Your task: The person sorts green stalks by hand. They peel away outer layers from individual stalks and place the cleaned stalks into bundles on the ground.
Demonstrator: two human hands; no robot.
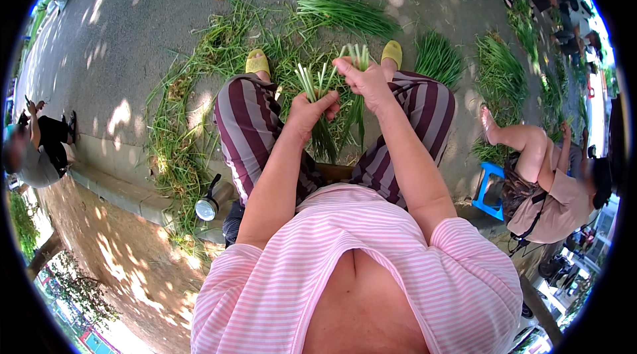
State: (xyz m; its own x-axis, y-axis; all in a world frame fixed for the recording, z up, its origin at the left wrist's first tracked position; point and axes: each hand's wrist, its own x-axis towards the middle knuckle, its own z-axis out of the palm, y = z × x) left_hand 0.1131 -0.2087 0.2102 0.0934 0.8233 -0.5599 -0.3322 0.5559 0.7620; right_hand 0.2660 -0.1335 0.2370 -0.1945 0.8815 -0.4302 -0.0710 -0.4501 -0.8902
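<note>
My left hand [312,114] is closed around a small bundle of long green stalks [309,80], pale cut ends up, green leaves hanging down between my knees. Close beside it, a little higher and to the right, my right hand [364,78] grips another small bunch of stalks [359,55], also pale ends up. The two hands do not touch. Beyond my feet lies a larger pile of green stalks [346,11] on the pavement. A second neat pile [438,59] lies to the right of my right yellow slipper [392,53].
Loose leaf scraps [179,140] cover the ground at left, near a jar or flask [214,202] by the stone kerb [117,197]. At right, a person [552,194] sits by a blue plastic stool [488,192] and more stalks [501,75]. Another person [37,155] is at far left.
</note>
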